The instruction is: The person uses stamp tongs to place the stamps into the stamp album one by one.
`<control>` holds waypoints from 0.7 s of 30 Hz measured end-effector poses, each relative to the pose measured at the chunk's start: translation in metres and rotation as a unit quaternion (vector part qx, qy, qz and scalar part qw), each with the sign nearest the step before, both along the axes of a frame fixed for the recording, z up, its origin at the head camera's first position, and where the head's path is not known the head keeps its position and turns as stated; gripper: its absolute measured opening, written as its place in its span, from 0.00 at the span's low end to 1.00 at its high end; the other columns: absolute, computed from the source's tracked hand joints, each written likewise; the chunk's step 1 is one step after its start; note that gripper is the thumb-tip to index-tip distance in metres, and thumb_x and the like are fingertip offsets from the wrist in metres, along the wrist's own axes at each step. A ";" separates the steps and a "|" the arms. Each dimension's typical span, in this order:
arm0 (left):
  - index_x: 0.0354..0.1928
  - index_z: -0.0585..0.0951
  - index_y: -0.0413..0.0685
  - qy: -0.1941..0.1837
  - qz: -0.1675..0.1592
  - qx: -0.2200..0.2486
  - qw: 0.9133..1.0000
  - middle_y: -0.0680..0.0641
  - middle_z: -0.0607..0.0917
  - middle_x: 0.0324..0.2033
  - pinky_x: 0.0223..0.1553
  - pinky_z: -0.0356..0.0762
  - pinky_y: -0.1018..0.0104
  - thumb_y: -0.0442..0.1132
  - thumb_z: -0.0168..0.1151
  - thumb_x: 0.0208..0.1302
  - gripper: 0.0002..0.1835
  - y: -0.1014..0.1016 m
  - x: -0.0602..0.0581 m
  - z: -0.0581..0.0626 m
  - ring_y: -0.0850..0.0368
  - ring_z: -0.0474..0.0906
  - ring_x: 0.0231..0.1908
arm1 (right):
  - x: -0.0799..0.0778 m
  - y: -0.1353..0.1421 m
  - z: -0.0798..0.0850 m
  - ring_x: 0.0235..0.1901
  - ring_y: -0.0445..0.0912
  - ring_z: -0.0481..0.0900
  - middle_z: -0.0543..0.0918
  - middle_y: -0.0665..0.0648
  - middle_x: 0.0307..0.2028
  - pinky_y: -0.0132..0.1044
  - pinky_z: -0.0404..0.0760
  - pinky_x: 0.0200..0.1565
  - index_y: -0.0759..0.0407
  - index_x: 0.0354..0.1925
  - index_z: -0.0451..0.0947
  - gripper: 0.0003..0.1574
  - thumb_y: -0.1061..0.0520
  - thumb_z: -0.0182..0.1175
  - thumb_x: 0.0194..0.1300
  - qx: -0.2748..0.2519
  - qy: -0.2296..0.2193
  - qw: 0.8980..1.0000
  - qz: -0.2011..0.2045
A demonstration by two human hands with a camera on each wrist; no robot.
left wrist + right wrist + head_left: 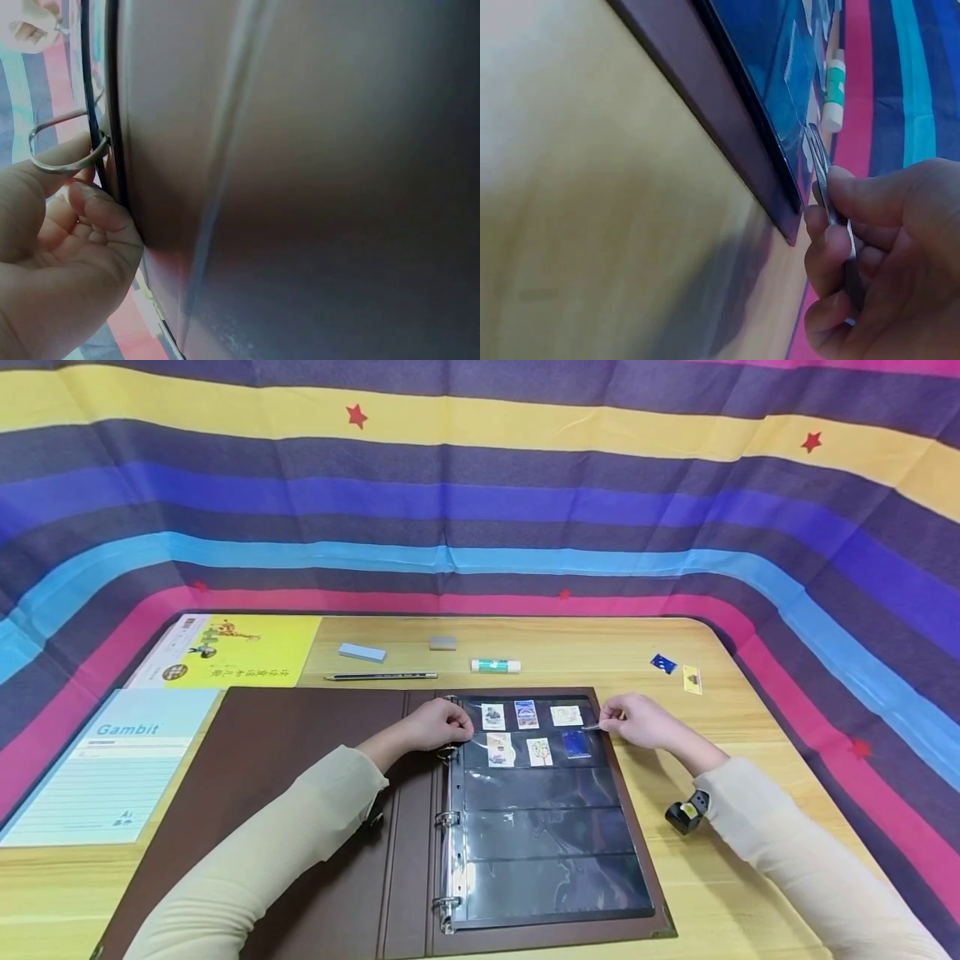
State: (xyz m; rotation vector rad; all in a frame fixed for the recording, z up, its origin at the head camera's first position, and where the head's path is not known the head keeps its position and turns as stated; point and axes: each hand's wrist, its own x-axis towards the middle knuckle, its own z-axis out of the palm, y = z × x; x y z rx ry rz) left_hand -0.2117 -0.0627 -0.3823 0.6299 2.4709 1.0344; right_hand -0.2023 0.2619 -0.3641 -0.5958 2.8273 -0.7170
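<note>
A brown ring-binder stamp album [315,760] lies spread on the table with a black pocket page [540,835] on its right side. Several stamps fill the page's top two rows, among them a dark blue stamp [576,744] at the right of the second row. My left hand [433,725] pinches the page's inner edge beside the top ring [67,142], thumb and index finger curled in. In my right hand [639,720] I grip metal tweezers [831,202], their tips over the page's right edge, just above the dark blue stamp.
Two loose stamps, one blue [663,663] and one yellow [692,680], lie at the back right. Behind the album are a glue stick [495,666], a pencil [380,677], a blue block [362,652] and a grey eraser [442,643]. A yellow book [277,643] and a Gambit notepad [105,777] lie left.
</note>
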 end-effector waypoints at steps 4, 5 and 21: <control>0.25 0.78 0.47 -0.001 0.001 0.002 1.000 0.53 0.70 0.14 0.30 0.64 0.69 0.37 0.56 0.52 0.03 0.000 0.001 0.000 0.61 0.63 0.17 | -0.005 -0.001 0.001 0.21 0.42 0.65 0.72 0.50 0.20 0.35 0.63 0.25 0.58 0.21 0.72 0.05 0.63 0.54 0.52 0.010 0.011 1.000 0.007; 0.25 0.78 0.47 0.000 0.000 0.002 1.000 0.53 0.70 0.14 0.30 0.64 0.69 0.37 0.56 0.52 0.03 0.001 0.001 0.000 0.61 0.63 0.17 | -0.005 -0.002 0.001 0.21 0.42 0.65 0.72 0.50 0.20 0.35 0.63 0.25 0.58 0.21 0.72 0.05 0.64 0.54 0.52 0.012 0.010 1.000 0.010; 0.25 0.78 0.46 -0.004 0.006 0.003 1.000 0.52 0.71 0.15 0.30 0.65 0.68 0.37 0.55 0.52 0.03 0.001 0.002 0.001 0.61 0.63 0.17 | -0.011 0.000 0.001 0.21 0.43 0.65 0.71 0.51 0.19 0.36 0.64 0.27 0.59 0.22 0.72 0.05 0.65 0.55 0.51 -0.003 -0.028 0.999 0.035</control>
